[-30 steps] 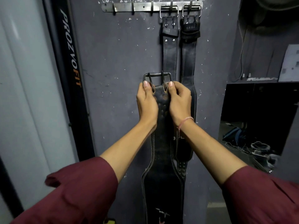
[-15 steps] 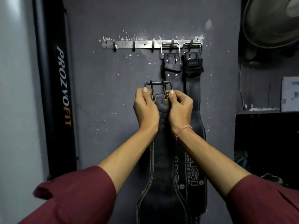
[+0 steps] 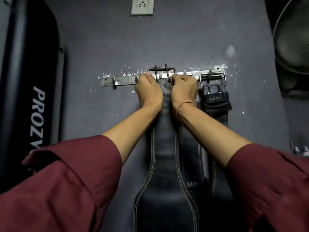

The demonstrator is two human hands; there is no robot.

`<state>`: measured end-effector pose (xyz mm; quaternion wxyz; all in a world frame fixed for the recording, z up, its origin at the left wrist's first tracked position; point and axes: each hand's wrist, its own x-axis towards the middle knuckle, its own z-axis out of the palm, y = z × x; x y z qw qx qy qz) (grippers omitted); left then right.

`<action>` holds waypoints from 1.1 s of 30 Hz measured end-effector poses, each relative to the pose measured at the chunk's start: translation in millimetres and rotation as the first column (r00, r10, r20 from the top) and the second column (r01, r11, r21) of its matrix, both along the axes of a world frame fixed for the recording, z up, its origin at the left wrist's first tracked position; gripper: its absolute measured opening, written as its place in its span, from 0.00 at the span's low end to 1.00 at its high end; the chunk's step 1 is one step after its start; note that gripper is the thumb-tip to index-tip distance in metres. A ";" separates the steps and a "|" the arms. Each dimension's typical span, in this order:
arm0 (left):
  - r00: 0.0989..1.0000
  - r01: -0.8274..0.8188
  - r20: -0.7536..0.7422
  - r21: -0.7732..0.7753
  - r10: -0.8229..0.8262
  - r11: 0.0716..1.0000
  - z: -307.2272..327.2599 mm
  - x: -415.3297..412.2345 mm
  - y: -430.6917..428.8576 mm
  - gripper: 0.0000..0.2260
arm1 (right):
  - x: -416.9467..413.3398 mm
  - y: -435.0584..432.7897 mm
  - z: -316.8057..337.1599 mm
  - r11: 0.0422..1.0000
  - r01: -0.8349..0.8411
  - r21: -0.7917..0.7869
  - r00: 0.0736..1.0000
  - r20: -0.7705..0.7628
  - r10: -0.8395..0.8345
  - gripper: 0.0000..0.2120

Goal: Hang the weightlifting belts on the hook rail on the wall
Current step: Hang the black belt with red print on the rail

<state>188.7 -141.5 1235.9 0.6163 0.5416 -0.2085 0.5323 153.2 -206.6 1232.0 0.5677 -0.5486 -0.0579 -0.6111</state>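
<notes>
Leather belt (image 3: 164,164) gripped by both hands at rail (image 3: 123,80).

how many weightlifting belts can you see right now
3. One belt held at the hook rail by both hands; a second mostly hidden behind it; a third hanging at the rail's right end.

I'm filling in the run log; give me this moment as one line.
left hand + right hand: gripping belt | buckle at hook rail | hooked: cannot tell

Held belt (image 3: 164,164) left of hung belt (image 3: 214,97) — both on rail (image 3: 123,81).
</notes>
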 end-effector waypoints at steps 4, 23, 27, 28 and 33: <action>0.998 -0.043 -0.043 0.053 0.046 0.998 25.7 27.7 -6.5 0.17 | 16.3 -9.8 24.3 1.000 0.020 0.016 0.997 -0.070 -0.019 0.20; 0.989 0.023 -0.146 0.151 0.000 0.988 7.0 57.6 -3.0 0.19 | 44.3 -21.7 20.5 0.973 0.224 -0.060 0.963 -0.142 -0.230 0.09; 0.989 0.019 -0.150 0.177 0.008 0.984 -24.7 49.9 5.0 0.19 | 37.1 -13.8 -13.3 0.952 0.226 -0.205 0.969 -0.055 -0.242 0.06; 0.987 0.024 -0.162 0.183 0.006 0.983 -35.9 47.2 7.5 0.18 | 33.5 -11.6 -25.3 0.938 0.228 -0.260 0.970 -0.027 -0.243 0.09; 0.992 0.063 -0.121 0.228 -0.036 0.972 -101.7 25.4 19.4 0.07 | 7.7 -6.3 -94.9 0.850 0.327 -0.413 0.944 0.094 -0.317 0.19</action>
